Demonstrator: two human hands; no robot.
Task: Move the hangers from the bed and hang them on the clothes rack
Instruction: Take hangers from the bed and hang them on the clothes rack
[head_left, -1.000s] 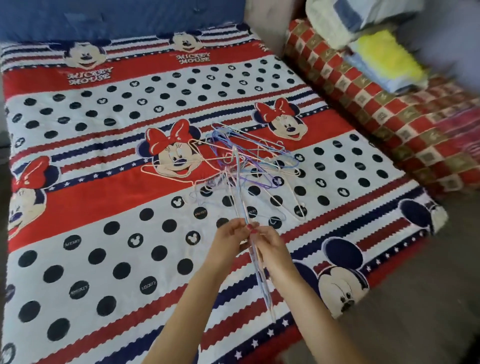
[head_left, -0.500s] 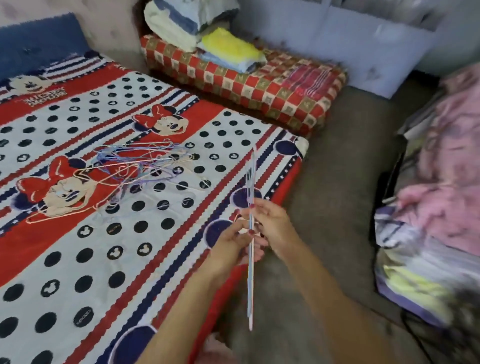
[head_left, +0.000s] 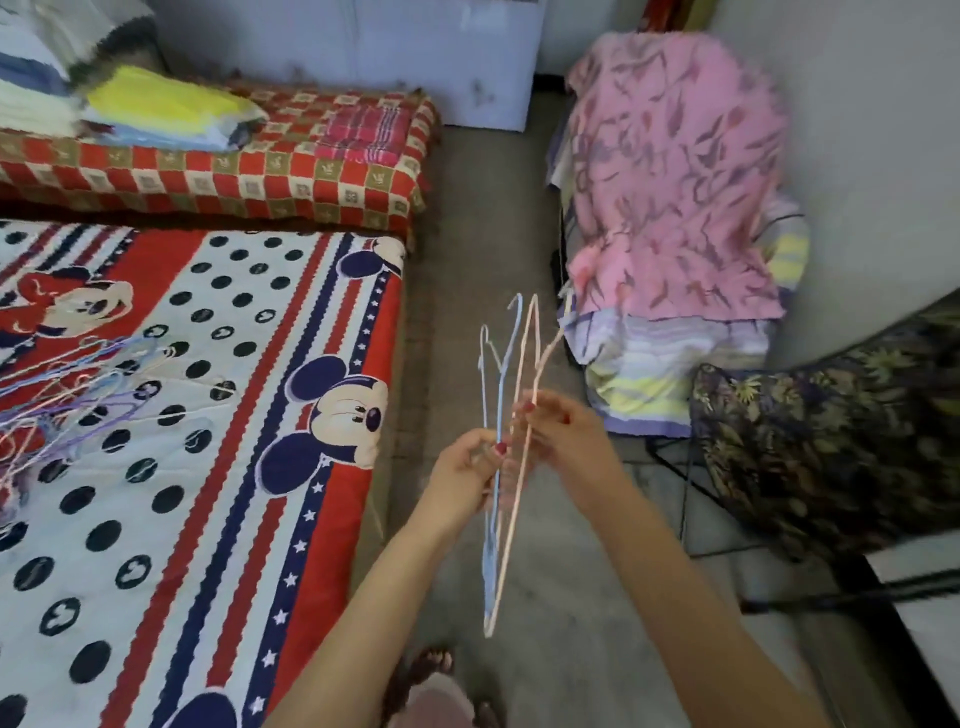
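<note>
Left hand and right hand both pinch bundle of thin wire hangers held upright over floor, beside bed. Bundle: pale blue and pale pink wires, hooks up, edge-on to camera. More hangers, purple, pink, blue, tangled in heap on bed at left edge. Clothes rack ahead right, draped with pink cloth.

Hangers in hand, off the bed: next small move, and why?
Probably carry the held hangers right, toward the cloth-draped rack. Both the left hand and right hand grip them over the floor, hooks up, and nothing is hung yet.
</note>
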